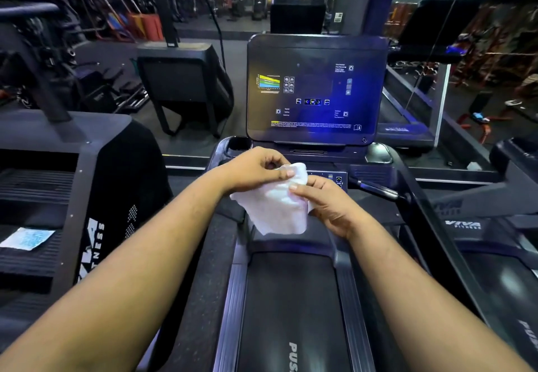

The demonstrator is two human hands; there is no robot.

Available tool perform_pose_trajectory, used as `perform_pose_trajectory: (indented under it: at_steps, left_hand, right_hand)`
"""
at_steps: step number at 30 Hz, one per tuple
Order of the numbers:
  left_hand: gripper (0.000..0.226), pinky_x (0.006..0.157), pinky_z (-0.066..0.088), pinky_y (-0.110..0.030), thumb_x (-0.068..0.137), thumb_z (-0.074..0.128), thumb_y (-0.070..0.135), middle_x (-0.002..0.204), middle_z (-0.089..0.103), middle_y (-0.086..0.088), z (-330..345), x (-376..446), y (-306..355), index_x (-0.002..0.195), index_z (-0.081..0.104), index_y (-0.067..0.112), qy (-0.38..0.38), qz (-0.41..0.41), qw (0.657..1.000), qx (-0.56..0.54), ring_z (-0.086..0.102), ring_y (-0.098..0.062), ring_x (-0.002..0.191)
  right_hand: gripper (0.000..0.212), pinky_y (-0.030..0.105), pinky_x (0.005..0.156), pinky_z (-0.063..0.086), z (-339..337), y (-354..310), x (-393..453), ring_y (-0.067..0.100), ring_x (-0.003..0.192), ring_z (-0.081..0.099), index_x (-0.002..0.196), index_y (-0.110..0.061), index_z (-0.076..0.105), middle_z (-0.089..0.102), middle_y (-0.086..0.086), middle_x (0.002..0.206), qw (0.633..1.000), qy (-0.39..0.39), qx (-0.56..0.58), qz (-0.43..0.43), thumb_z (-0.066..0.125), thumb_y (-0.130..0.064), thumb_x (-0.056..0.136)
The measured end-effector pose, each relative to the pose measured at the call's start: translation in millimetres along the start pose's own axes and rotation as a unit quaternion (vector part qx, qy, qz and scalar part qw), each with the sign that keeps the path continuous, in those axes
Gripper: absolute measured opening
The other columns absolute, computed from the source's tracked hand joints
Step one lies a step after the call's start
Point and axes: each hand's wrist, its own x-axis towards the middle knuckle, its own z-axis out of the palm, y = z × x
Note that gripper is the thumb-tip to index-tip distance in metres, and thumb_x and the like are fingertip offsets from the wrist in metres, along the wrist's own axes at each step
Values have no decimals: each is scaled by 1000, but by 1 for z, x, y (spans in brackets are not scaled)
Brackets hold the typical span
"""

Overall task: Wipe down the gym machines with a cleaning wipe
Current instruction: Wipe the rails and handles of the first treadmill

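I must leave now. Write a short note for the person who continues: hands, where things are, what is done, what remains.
Left hand and right hand both pinch the white wipe, held in the air above the treadmill, below its screen.
Done: the wipe is out and in the hands; it touches no surface.
Left: wipe the screen, the treadmill, then the other machines.
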Motion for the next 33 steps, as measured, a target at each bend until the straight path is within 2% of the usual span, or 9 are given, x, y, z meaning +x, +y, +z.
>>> perform_pose_trajectory:
  at_steps: [2,5,11,16,20,24,28,30,33]
  left_hand:
    - [32,63,49,-24,102,59,42,86,72,3,5,-4,-18,108,73,15,96,-55,986,-123,59,-10,71]
    - [72,57,45,-27,94,39,71,78,73,0,45,-25,-62,121,65,10,202,-213,876,-382,59,-16,63]
    - [125,96,45,-46,60,15,99,121,71,-15,147,-52,-65,138,60,12,14,-243,781,-575,61,-27,116]
    - [69,108,44,-54,95,45,65,141,61,-12,140,-42,-39,142,58,16,67,-161,739,-651,57,-29,130]
    - [26,71,60,-34,91,67,24,97,76,-10,128,-41,-43,110,70,6,168,-194,765,-591,72,-17,81]
    - [52,88,54,-44,78,78,30,109,75,-21,109,-43,-51,115,69,-4,223,-204,799,-519,69,-31,94]
    - [22,64,59,-29,89,77,14,84,77,-7,96,-41,-50,107,68,4,289,-183,849,-401,68,-19,73]
    - [33,60,59,-25,91,75,7,79,74,-5,90,-40,-47,118,57,12,311,-171,865,-356,67,-11,64]
    - [52,78,58,-25,91,75,6,86,72,-7,80,-42,-51,135,51,20,287,-123,907,-283,67,-11,74]
  right_hand:
    - [30,38,87,49,0,-2,-3,24,95,66,109,-10,72,73,12,107,998,13,67,5,73,-24,82]
    - [29,41,88,50,-2,-7,-7,27,96,64,111,-12,69,72,13,106,994,39,105,11,73,-25,85]
    - [20,43,87,48,-1,1,-9,27,87,66,95,-19,71,71,10,95,988,93,117,29,75,-34,82]
    - [12,52,97,49,-4,6,-15,33,99,66,97,-17,71,72,17,107,984,132,118,28,67,-28,96]
    - [16,37,73,54,-16,7,-20,26,85,68,103,-15,68,73,11,96,984,165,64,30,68,-28,95]
    - [13,26,53,53,-27,10,-26,17,68,68,100,-14,68,75,5,89,983,176,-16,43,71,-25,94]
    - [39,24,46,48,-34,12,-28,16,65,70,115,-16,60,74,11,100,973,224,-53,30,83,-22,84]
    - [45,23,43,46,-35,10,-32,13,61,69,121,-20,53,74,13,97,972,229,-60,13,80,-14,86]
    - [39,27,62,55,-38,10,-35,14,69,69,122,-22,60,74,12,86,977,192,-94,-28,74,-4,90]
